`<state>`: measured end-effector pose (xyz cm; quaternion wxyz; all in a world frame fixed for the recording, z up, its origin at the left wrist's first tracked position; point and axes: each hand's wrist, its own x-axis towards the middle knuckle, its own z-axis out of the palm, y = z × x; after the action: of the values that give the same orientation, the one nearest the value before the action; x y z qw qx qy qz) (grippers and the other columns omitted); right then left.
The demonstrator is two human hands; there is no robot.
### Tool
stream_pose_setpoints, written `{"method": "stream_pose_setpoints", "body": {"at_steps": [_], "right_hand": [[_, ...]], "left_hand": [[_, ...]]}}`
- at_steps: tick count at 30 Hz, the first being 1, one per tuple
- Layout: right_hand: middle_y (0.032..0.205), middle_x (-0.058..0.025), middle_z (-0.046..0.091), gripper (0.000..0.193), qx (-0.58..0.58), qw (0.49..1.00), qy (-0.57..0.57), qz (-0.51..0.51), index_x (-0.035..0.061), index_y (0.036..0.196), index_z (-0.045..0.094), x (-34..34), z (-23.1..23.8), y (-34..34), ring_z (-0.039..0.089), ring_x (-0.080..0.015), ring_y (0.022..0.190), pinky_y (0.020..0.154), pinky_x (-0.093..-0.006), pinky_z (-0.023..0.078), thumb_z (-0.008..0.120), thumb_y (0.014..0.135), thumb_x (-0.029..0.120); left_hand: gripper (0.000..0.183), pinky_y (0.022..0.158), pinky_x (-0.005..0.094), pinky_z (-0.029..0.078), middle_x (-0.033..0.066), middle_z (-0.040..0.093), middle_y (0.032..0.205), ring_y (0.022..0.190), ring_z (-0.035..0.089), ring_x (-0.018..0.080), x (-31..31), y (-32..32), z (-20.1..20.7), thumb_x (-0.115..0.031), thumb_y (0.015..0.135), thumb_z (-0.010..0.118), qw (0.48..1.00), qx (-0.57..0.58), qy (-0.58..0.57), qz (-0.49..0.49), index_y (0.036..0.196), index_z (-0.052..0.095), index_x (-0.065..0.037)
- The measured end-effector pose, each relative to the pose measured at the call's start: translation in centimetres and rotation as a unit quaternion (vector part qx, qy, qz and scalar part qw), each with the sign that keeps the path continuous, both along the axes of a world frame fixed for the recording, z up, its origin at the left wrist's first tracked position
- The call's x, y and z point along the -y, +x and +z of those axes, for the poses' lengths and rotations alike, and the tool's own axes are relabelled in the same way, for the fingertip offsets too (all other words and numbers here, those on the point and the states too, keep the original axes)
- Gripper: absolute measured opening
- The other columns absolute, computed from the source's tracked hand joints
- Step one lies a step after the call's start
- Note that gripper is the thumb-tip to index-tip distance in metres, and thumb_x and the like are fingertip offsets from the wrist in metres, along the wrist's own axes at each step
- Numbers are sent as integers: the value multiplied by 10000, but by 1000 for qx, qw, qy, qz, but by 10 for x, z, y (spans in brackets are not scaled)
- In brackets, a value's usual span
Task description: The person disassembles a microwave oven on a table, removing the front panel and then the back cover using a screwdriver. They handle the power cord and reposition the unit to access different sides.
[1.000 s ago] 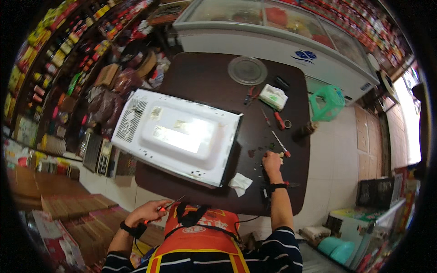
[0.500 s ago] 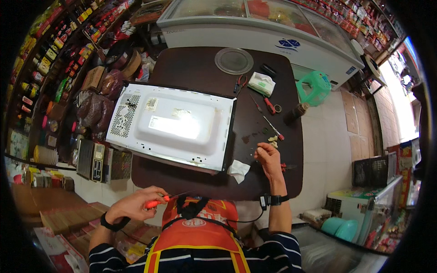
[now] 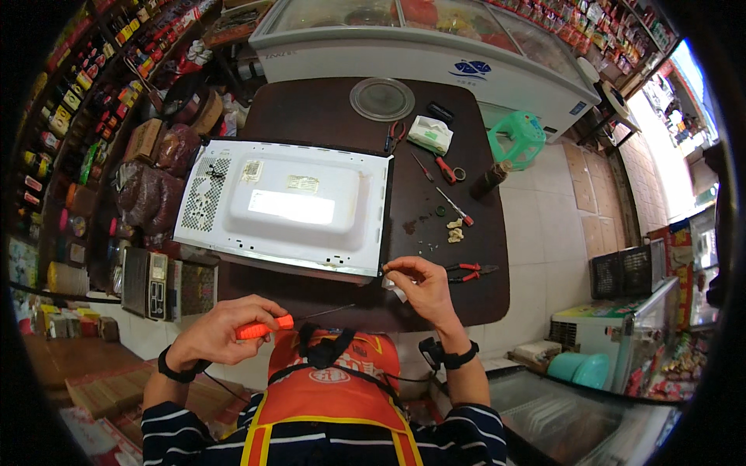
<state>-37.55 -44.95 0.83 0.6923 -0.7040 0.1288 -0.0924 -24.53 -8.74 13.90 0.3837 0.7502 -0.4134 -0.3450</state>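
The white, boxy appliance point(image 3: 284, 196) lies flat, perforated leftward, near an orange-handled screwdriver point(image 3: 251, 332) pointing right.

The white casing point(image 3: 299, 203) looks like smooth, glossy metal — the screwdriver handle point(image 3: 260, 328), orange plastic.

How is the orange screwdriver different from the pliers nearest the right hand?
The screwdriver is held in the left hand, while the pliers lie on the table. The screwdriver has one handle; the pliers have two. The screwdriver's handle is orange, but the pliers' handles are red and black. Both are hand tools.
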Motion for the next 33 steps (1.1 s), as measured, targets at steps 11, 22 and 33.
{"method": "stream_pose_setpoints", "body": {"at_steps": [11,22,33], "right_hand": [[1000,-120,781,114,92,964,-251,-10,8,992,795,-12,11,8,767,-234,900,768,-344,592,803,885,-32],[1073,-73,769,154,46,989,-136,-44,-35,1115,748,-15,-3,-1,731,-117,981,856,-275,605,760,964,-62],[1119,-82,778,326,-22,999,29,-27,-24,1316,694,-14,-9,-2,731,-134,1048,941,-282,592,743,994,-28]], "left_hand": [[300,934,412,597,185,726,1308,1116,744,353,-20,2,-8,-16,801,741,1000,-9,-19,13,1102,739,-20],[304,948,422,596,175,730,1303,1127,742,359,-22,9,-16,-2,778,717,999,-20,-23,15,1080,750,-28],[281,942,421,596,185,726,1295,1122,737,367,-16,13,-19,9,789,714,999,-11,-36,2,1066,746,-26]]}}
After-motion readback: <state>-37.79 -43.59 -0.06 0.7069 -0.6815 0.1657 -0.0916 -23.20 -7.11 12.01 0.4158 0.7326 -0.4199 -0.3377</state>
